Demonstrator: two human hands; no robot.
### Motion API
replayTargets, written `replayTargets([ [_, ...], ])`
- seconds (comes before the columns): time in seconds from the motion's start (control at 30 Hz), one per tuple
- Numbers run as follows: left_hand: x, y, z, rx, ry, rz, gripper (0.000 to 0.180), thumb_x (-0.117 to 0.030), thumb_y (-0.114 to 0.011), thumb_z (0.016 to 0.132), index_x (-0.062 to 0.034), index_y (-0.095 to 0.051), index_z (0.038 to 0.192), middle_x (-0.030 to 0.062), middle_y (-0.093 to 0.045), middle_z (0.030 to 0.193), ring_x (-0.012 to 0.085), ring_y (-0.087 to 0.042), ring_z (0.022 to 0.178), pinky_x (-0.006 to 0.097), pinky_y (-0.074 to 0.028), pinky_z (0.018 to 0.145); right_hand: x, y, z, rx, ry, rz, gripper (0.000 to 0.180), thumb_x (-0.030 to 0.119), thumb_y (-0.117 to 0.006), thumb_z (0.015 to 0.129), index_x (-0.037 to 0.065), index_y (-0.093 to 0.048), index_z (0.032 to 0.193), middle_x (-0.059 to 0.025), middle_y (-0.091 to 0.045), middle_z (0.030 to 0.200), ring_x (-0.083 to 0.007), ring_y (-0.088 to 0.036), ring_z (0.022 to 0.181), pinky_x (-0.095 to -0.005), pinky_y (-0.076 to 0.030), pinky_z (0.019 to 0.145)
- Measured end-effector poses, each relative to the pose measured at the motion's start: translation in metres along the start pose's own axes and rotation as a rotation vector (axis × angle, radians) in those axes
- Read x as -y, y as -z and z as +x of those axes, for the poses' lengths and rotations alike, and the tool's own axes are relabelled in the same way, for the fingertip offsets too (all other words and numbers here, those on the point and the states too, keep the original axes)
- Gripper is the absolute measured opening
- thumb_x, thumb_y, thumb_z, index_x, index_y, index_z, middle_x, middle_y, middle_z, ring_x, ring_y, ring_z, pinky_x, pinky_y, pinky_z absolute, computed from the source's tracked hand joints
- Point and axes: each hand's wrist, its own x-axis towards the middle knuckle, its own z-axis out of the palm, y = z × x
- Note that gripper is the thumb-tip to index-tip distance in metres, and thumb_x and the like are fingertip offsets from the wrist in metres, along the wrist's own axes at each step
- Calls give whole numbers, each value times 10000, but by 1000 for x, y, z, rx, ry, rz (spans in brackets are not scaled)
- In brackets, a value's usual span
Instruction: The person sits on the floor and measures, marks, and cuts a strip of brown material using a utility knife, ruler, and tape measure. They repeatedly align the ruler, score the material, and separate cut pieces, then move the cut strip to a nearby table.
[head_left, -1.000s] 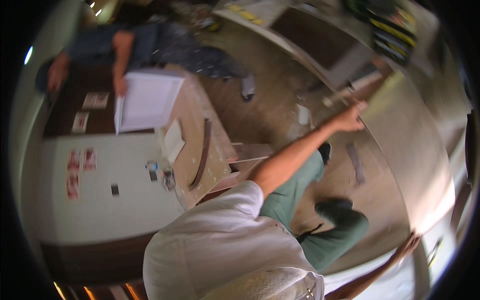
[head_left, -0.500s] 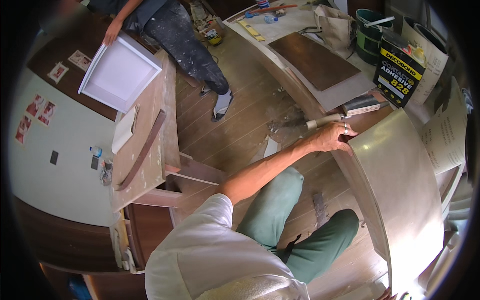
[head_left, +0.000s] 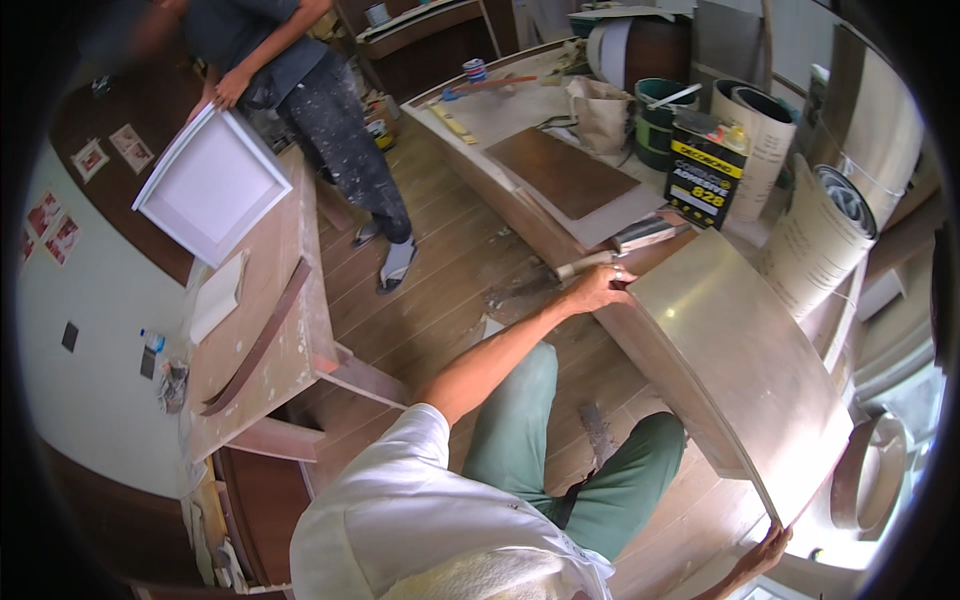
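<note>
A large, pale, glossy laminate-like sheet (head_left: 730, 330) lies over the right-hand workbench, its near end jutting past the bench's edge. My left hand (head_left: 600, 288) pinches the sheet's far left corner, a ring showing on one finger. Down at the near corner, my right hand (head_left: 772, 550) has its fingers closed on the sheet's edge, partly cut off by the lower rim of the view. Just beyond my left hand lies a pale wooden roller-like piece (head_left: 585, 265).
Across the bench stand a black adhesive can (head_left: 703, 175), a green bucket (head_left: 655, 135), and rolled sheets (head_left: 820, 240). A brown panel (head_left: 560, 172) lies farther back. At left, a co-worker holds a white drawer-like box (head_left: 215, 180) on a wooden table (head_left: 270, 340).
The view has swung up and to the right, showing more of the bench. My right hand, barely visible before, now shows at the near corner; my left hand keeps its hold.
</note>
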Motion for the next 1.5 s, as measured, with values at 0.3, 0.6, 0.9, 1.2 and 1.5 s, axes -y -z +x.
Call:
replayTargets([
  [0.3,-23,-14,11,-19,119,13,417,-286,-804,831,5,-704,1112,150,-714,1131,226,-672,1024,346,-516,910,3,-4,4,-221,128,216,268,22,-600,992,-57,-639,1245,-168,-711,1063,-217,-676,929,-331,-552,814],
  [0.6,-1,-23,1,-127,-24,133,371,-175,-807,826,55,-663,1080,118,-657,931,207,-634,849,341,-507,771,60,-15,-14,-192,4,52,277,159,-692,958,-18,-634,1164,-123,-615,1052,-202,-675,844,-328,-553,721],
  [0.9,-8,-10,-9,27,131,88,507,-267,-712,945,89,-594,1286,117,-661,1181,184,-590,1091,295,-429,985,73,4,-4,-150,27,93,252,122,-657,965,15,-670,1193,-124,-644,1026,-218,-686,887,-331,-553,788],
  [1.2,0,-7,-4,3,126,116,478,-254,-723,939,93,-621,1252,99,-657,1165,161,-578,1065,277,-422,979,79,2,-11,-204,69,111,161,57,-635,961,-18,-675,1098,-102,-664,989,-206,-670,854,-325,-538,758],
  [1.5,-10,-24,-24,-3,45,48,357,-151,-713,936,52,-650,1222,54,-634,1029,153,-568,980,280,-436,927,58,24,-19,-179,13,134,232,7,-634,943,8,-680,1171,-82,-659,1022,-167,-667,926,-290,-530,825],
])
